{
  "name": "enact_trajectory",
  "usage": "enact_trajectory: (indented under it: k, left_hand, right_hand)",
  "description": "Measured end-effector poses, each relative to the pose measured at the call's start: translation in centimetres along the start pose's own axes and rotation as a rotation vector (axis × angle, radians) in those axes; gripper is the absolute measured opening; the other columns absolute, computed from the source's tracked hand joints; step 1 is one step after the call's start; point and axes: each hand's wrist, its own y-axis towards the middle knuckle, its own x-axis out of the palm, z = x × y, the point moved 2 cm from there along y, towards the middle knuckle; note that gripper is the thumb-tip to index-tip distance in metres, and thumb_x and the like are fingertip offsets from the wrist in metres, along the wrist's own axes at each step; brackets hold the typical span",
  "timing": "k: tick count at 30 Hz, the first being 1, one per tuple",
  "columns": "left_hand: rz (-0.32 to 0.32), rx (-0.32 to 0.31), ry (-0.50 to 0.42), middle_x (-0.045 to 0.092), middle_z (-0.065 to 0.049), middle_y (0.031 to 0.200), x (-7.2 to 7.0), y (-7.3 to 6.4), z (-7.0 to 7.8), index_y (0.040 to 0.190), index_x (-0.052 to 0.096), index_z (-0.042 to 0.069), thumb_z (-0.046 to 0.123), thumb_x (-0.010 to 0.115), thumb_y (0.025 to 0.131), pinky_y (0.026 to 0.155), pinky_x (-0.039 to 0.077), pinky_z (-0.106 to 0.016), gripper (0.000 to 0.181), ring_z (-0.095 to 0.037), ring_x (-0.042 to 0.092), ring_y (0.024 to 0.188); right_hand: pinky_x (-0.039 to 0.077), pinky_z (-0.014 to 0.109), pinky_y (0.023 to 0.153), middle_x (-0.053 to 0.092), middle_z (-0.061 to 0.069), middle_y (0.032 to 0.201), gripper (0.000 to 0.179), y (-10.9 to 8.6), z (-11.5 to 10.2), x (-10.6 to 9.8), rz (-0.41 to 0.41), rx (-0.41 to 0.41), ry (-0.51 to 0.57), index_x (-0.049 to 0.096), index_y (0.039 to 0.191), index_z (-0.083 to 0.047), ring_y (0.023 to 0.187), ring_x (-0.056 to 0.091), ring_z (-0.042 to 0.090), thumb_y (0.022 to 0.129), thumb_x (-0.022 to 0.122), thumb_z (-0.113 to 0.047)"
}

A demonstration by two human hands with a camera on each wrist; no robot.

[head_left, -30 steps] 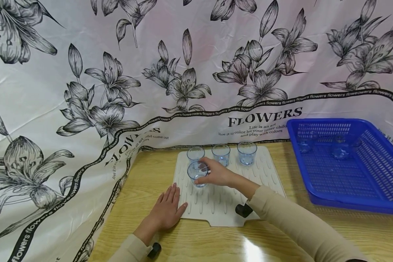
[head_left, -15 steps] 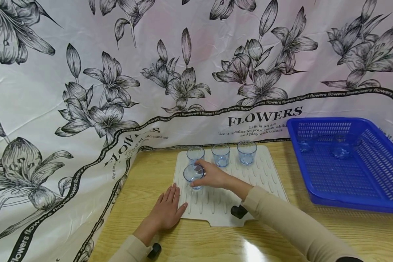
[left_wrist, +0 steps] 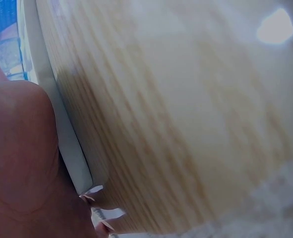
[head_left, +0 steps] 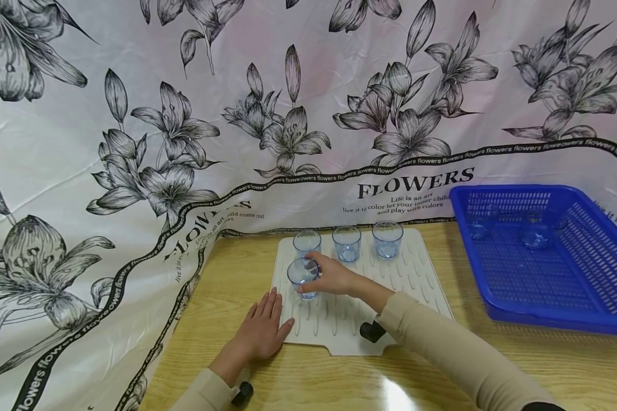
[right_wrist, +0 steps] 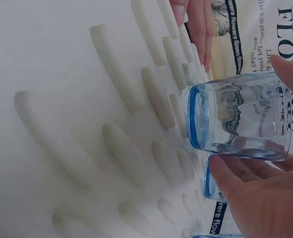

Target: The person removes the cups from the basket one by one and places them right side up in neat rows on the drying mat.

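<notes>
In my right hand [head_left: 334,275] is a clear bluish drinking glass [head_left: 303,278], gripped between thumb and fingers. It is upright, and its blue base [right_wrist: 193,117] seems to meet the ridges of the white drying mat [head_left: 339,325]. Just behind it stands another glass [head_left: 307,242], partly hidden by the held one. To the right of that stand a middle glass [head_left: 347,244] and a right-hand glass [head_left: 388,240], along the mat's back. My left hand [head_left: 261,334] lies with straight fingers on the wooden table, at the mat's left edge.
A blue plastic basket [head_left: 509,302] stands on the right of the table [head_left: 226,262] with a few clear glasses [head_left: 535,235] inside. Behind the table hangs a white flower-printed cloth [head_left: 267,205], which also runs along the left side.
My right hand has shifted the glass slightly left and toward me over the mat, then held almost still over the last half second. The left hand has stayed in place.
</notes>
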Motion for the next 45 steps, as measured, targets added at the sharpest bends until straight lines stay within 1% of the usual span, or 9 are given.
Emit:
enact_trajectory:
  k: [7, 10, 15, 22, 28, 33, 41, 45]
  left_hand:
    - [-0.007, -0.002, -0.006, 0.004, -0.015, 0.171, 0.0, -0.1, 0.1, 0.163, 0.015, 0.001, 0.059, 0.025, 0.109, 0.122, 0.017, -0.058, 0.080, -0.035, 0.008, 0.157]
    - [-0.010, -0.004, -0.014, 0.004, -0.015, 0.171, 0.0, -0.2, 0.2, 0.163, 0.015, 0.001, 0.058, 0.026, 0.109, 0.122, 0.016, -0.059, 0.080, -0.036, 0.008, 0.157]
    - [0.002, 0.000, -0.019, 0.005, -0.016, 0.171, -0.2, -0.4, 0.3, 0.163, 0.016, 0.000, 0.058, 0.027, 0.109, 0.122, 0.017, -0.059, 0.080, -0.036, 0.009, 0.157]
    - [-0.006, -0.006, -0.029, 0.005, -0.017, 0.171, -0.4, -0.3, 0.4, 0.163, 0.017, -0.001, 0.055, 0.030, 0.110, 0.122, 0.015, -0.060, 0.078, -0.037, 0.008, 0.157]
    - [-0.006, -0.003, -0.033, 0.006, -0.018, 0.171, -0.3, -0.4, 0.4, 0.163, 0.018, -0.001, 0.056, 0.029, 0.109, 0.122, 0.015, -0.060, 0.079, -0.037, 0.009, 0.157]
    - [0.008, 0.004, -0.036, 0.006, -0.018, 0.171, -0.2, -0.4, 0.3, 0.162, 0.018, -0.002, 0.056, 0.029, 0.110, 0.122, 0.015, -0.060, 0.079, -0.037, 0.009, 0.157]
    - [0.013, 0.006, -0.038, 0.006, -0.018, 0.171, -0.3, -0.4, 0.4, 0.162, 0.018, -0.002, 0.055, 0.030, 0.110, 0.122, 0.015, -0.060, 0.078, -0.037, 0.009, 0.157]
    - [0.011, 0.006, -0.037, 0.006, -0.018, 0.171, -0.2, -0.5, 0.4, 0.162, 0.018, -0.002, 0.055, 0.030, 0.110, 0.122, 0.016, -0.060, 0.078, -0.037, 0.009, 0.157]
  right_hand:
    - [0.046, 0.054, 0.105, 0.048, 0.016, 0.153, 0.092, -0.6, 0.0, -0.4, -0.015, -0.010, 0.004, 0.034, 0.159, -0.009, 0.139, 0.047, 0.038, 0.086, 0.084, -0.037]
    - [0.045, 0.054, 0.108, 0.046, 0.017, 0.154, 0.093, -1.1, -0.2, -0.9, -0.030, -0.026, -0.005, 0.033, 0.159, -0.008, 0.140, 0.046, 0.039, 0.087, 0.084, -0.036]
    - [0.043, 0.056, 0.108, 0.047, 0.019, 0.152, 0.092, -2.0, -0.6, -1.9, -0.030, -0.065, -0.067, 0.031, 0.159, -0.005, 0.139, 0.046, 0.040, 0.088, 0.083, -0.032]
    - [0.041, 0.060, 0.108, 0.044, 0.024, 0.153, 0.092, -3.1, -0.9, -3.4, -0.015, -0.111, -0.159, 0.031, 0.158, -0.001, 0.141, 0.043, 0.044, 0.088, 0.083, -0.030]
    - [0.039, 0.057, 0.112, 0.041, 0.024, 0.156, 0.091, -4.1, -1.4, -4.8, 0.023, -0.123, -0.240, 0.031, 0.157, 0.001, 0.142, 0.042, 0.041, 0.088, 0.082, -0.029]
    - [0.039, 0.058, 0.111, 0.040, 0.025, 0.156, 0.088, -4.9, -1.8, -5.8, 0.034, -0.134, -0.271, 0.032, 0.157, 0.003, 0.142, 0.042, 0.043, 0.090, 0.081, -0.026]
    - [0.039, 0.058, 0.111, 0.045, 0.025, 0.153, 0.081, -6.0, -2.2, -6.8, 0.052, -0.133, -0.288, 0.034, 0.156, 0.002, 0.141, 0.043, 0.043, 0.092, 0.077, -0.024]
    - [0.039, 0.058, 0.111, 0.046, 0.025, 0.151, 0.076, -6.6, -2.3, -7.3, 0.069, -0.151, -0.318, 0.036, 0.154, 0.004, 0.139, 0.045, 0.043, 0.094, 0.075, -0.024]
